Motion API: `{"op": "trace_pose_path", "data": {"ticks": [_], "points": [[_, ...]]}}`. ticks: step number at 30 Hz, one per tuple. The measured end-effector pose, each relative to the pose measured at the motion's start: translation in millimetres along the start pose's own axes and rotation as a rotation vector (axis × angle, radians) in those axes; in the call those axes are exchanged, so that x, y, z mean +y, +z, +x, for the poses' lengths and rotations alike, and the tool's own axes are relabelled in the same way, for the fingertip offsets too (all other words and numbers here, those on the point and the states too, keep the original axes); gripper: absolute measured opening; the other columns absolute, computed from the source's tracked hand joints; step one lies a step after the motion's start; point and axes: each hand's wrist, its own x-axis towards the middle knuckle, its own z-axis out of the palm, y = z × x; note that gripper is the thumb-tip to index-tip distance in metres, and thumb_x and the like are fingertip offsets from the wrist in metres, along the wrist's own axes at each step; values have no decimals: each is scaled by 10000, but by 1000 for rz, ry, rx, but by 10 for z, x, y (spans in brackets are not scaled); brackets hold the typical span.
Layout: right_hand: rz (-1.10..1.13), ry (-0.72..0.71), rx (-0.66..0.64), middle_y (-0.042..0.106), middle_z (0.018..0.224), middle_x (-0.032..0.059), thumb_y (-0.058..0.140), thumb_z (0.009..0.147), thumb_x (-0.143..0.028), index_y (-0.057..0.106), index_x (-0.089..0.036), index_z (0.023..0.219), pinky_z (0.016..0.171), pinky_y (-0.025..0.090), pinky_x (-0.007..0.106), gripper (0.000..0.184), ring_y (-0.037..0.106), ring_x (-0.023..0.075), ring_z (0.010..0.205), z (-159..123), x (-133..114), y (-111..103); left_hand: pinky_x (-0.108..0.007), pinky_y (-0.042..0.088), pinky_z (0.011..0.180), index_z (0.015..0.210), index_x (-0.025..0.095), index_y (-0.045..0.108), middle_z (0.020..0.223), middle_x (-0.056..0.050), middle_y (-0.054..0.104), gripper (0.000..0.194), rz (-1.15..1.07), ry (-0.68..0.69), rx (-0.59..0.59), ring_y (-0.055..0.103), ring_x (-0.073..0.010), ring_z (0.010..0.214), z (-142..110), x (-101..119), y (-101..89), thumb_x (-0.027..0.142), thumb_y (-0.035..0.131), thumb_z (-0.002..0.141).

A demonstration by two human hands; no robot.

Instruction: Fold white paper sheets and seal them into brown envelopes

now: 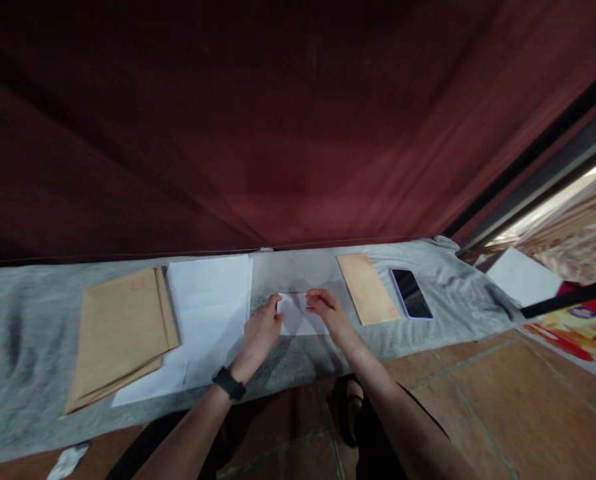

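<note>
A small white sheet of paper (298,323), which looks folded, lies on the grey cloth in front of me. My left hand (262,328) grips its left edge, thumb towards the paper. At the far right part of the sheet, the bent fingers of my right hand (332,319) hold its edge. A stack of larger white sheets (211,293) is to the left of my hands. Partly over that stack lie several brown paper envelopes (123,327). One slim brown envelope (369,290) rests just right of my right hand.
A phone (412,293) with a dark screen lies beyond the slim envelope. The grey cloth (23,353) covers a long low surface against a dark red curtain (288,147). Tiled floor (478,393) runs along the near side. A colourful printed package (583,333) is at far right.
</note>
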Motion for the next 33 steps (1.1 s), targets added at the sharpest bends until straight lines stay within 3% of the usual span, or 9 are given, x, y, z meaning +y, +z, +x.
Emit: {"op": "trace_pose_path", "data": {"ticks": [3,6,17,23,26,29,33], "points": [[229,93,-19,707,961,47,629,778,-426,640,-230,903,879,570,382,233,669,220,948,-85,47,229,-302,485,774,1319,222,526,977,-73,745,422,26,3,7,704,-229,920,-23,3,7,136,480,909],[348,138,8,702,938,46,683,732,-423,628,-221,854,937,555,393,242,671,224,960,-127,87,314,-304,481,794,1294,221,526,1002,-79,742,402,34,8,15,699,-224,952,-52,-6,16,122,481,907],[371,75,188,676,987,53,654,723,-385,605,-237,852,953,536,389,202,659,212,977,4,124,43,-307,479,798,1241,223,537,1007,-69,736,314,58,-9,-53,697,-224,966,-60,-8,-9,162,503,935],[543,71,283,669,909,7,734,659,-344,636,-230,796,910,530,330,203,635,171,909,17,129,23,-340,508,836,1195,199,587,1054,-82,725,286,164,51,44,692,-232,972,-111,28,-5,146,484,934],[532,42,290,664,896,5,721,683,-350,637,-234,807,897,531,323,190,630,170,906,14,160,65,-379,488,959,1218,178,601,1186,-110,686,301,187,264,188,646,-244,1105,-151,125,138,175,439,965],[504,34,275,657,919,3,695,717,-362,629,-230,852,915,522,325,200,635,164,908,7,190,83,-448,393,1116,1394,133,497,1457,-154,527,431,204,488,261,473,-282,1366,-180,215,398,290,405,1004],[472,28,277,645,962,-6,665,745,-353,615,-233,883,948,502,308,190,633,150,940,2,227,92,-513,266,1201,1469,52,401,1568,-204,371,564,268,506,308,281,-305,1489,-178,200,665,394,342,1025]]}}
